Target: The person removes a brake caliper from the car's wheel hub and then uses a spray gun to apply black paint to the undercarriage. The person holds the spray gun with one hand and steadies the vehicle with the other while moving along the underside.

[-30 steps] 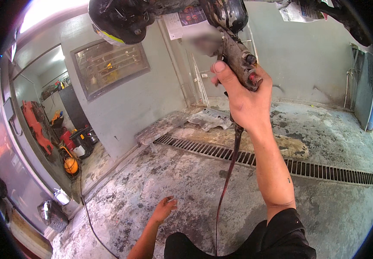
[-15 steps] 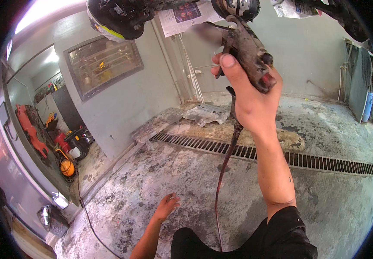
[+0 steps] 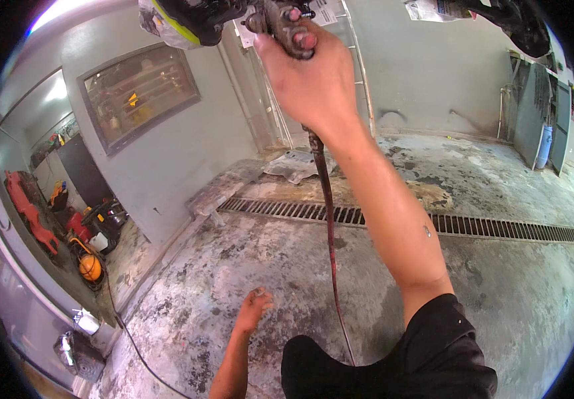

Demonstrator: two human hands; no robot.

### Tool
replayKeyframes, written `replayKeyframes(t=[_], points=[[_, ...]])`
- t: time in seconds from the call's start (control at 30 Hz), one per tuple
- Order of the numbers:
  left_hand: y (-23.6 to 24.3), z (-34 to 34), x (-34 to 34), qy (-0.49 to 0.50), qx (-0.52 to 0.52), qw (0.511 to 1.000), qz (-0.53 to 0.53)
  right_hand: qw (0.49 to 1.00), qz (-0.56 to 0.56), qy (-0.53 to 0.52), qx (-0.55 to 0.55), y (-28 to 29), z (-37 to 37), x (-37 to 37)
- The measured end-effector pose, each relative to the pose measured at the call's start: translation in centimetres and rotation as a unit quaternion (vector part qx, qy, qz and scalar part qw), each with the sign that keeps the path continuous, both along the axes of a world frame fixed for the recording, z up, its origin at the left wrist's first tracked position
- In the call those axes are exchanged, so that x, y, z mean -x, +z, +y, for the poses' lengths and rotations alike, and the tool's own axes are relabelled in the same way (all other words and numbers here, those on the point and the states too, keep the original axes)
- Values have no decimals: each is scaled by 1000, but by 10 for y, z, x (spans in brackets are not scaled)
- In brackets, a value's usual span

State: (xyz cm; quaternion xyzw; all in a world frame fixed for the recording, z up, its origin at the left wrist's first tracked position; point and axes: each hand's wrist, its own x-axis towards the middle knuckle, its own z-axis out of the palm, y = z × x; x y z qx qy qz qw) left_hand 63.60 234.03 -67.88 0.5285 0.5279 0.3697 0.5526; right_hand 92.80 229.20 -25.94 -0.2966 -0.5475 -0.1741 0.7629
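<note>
My right hand [image 3: 310, 83] is raised high in the middle, closed around a grimy spray gun [image 3: 293, 30] with reddish knobs. A dark, stained hose [image 3: 323, 179] hangs down from it toward the floor. The gun is up beside blackened parts [image 3: 187, 16] overhead, partly wrapped in pale covering with a yellow-green strip; whether it touches them I cannot tell. Sheets of printed paper [image 3: 436, 10] hang near more dark parts at the upper right. My left hand [image 3: 257, 306] is low, fingers apart, holding nothing.
A floor drain grate [image 3: 506, 229] crosses the stained floor [image 3: 473, 299]. A low slab [image 3: 207, 189] and crumpled sheet [image 3: 290, 169] lie by the wall. A doorway at left shows an orange machine [image 3: 89, 266]. A blue cylinder [image 3: 543, 146] stands right, a dark container [image 3: 74, 356] lower left.
My right hand has moved up and left with the spray gun, and the hose shifted with it. My left hand stays low. The view has shifted slightly.
</note>
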Motion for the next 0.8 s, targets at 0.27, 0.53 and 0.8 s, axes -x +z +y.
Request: replayKeyframes(t=[0.27, 0.53, 0.8], points=[[-3, -7, 17, -16, 13, 1000, 0, 1000, -6, -2, -5, 38, -13, 18], [-1, -11, 24, -17, 17, 999, -28, 997, 12, -73, 36, 52, -27, 18], [-3, -17, 32, -13, 13, 1000, -24, 995, 38, -36, 79, 50, -37, 20]])
